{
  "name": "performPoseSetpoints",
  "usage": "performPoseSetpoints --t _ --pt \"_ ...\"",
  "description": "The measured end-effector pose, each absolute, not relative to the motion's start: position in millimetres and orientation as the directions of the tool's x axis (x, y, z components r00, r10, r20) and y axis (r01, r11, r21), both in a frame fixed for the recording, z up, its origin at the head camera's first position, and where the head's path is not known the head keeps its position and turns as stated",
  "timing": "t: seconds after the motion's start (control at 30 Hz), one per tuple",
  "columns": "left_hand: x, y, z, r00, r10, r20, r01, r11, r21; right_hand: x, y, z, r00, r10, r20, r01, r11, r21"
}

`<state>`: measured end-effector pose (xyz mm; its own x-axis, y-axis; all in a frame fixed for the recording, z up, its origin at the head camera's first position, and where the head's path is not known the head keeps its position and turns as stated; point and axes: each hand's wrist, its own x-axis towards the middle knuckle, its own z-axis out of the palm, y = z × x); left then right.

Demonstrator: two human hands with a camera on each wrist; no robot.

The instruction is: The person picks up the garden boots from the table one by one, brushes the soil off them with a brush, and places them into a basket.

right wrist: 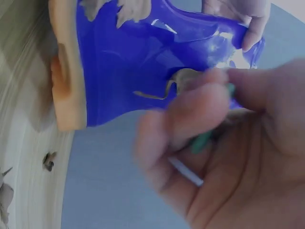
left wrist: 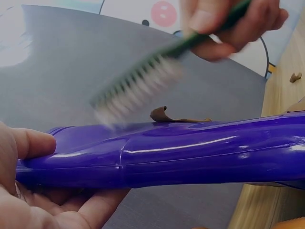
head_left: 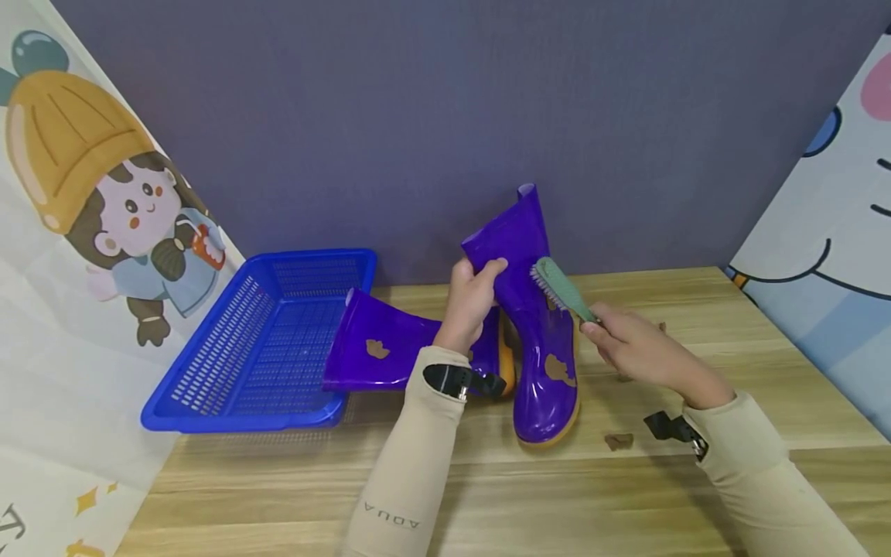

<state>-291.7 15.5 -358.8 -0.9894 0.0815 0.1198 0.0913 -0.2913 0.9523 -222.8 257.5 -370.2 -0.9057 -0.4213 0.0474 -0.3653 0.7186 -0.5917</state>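
Note:
My left hand grips the shaft of a purple rain boot, thumb on the near side and fingers behind. The boot leans back with its orange-edged toe towards me. In my right hand is the handle of a green brush with pale bristles, held against or close over the shaft's right side. A brown patch marks the boot's foot. In the left wrist view a brown flake curls up from the shaft beside the blurred bristles. A second purple boot lies on its side, partly behind my left wrist.
A blue plastic basket stands at the left, and the lying boot's opening overlaps its right edge. Brown flakes lie on the wooden table around my right hand. A grey panel rises along the back.

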Motion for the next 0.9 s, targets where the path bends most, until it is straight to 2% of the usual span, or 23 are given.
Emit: performPoseSetpoints --t 0.17,0.33,0.5,0.63,0.77,0.9 --pt "-292.4 13.8 -358.7 -0.989 0.06 0.133 0.113 -0.261 0.959 -222.8 260.4 -373.8 -0.911 -0.402 -0.099 -0.292 0.793 -0.535" --pt "-293.6 10.3 -358.8 -0.989 0.036 0.142 0.128 -0.247 0.96 -224.6 266.9 -377.3 -0.865 -0.42 -0.274 -0.208 0.798 -0.566" --pt "-295.2 7.0 -359.9 -0.992 0.028 0.125 0.113 -0.26 0.959 -226.3 275.1 -379.6 -0.827 -0.434 -0.356 -0.156 0.787 -0.596" --pt "-294.8 7.0 -359.7 -0.992 0.046 0.119 0.102 -0.266 0.958 -228.5 286.3 -375.6 -0.829 -0.433 -0.354 -0.186 0.811 -0.555" --pt "-294.0 8.7 -358.7 -0.991 0.057 0.123 0.104 -0.265 0.959 -229.6 299.3 -366.5 -0.856 -0.419 -0.302 -0.256 0.852 -0.456" --pt "-293.8 9.8 -358.5 -0.989 0.056 0.135 0.117 -0.256 0.96 -226.5 307.4 -359.1 -0.891 -0.382 -0.246 -0.258 0.871 -0.418"
